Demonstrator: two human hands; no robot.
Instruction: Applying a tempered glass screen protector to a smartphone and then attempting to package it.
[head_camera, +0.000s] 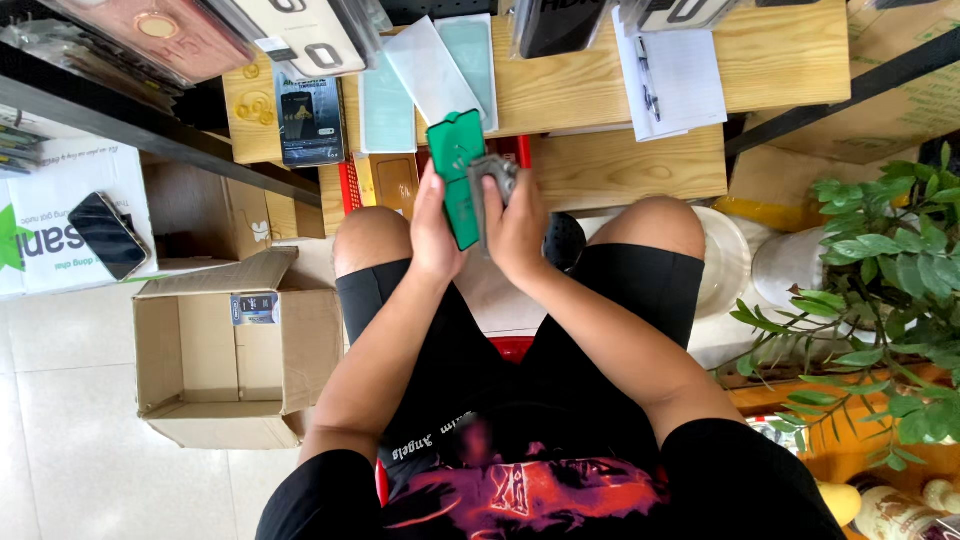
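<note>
While the left hand (436, 232) is gripping the green phone-shaped panel (457, 170) along its left edge, fingers wrapped behind it and thumb on the front, the panel is standing nearly upright above the person's lap, tilted slightly left. The right hand (517, 228) is clenching a small grey cloth (497, 178) and pressing it against the panel's right edge, so both hands are touching the panel from opposite sides. The panel is sticking up past both sets of fingertips, between the knees and the low wooden table (640, 165). Just beyond it on the table are lying pale screen-protector sheets (432, 70), a dark printed packet (309, 120) and a white notepad with a pen (672, 75). A red plastic basket (349, 185) is peeking out at the table edge behind the left hand. Well to the left, an open cardboard box (225, 360) is sitting on the tiled floor, and a black phone (107, 234) is resting on a white carton. A green plant (890, 270) is standing on the right.
</note>
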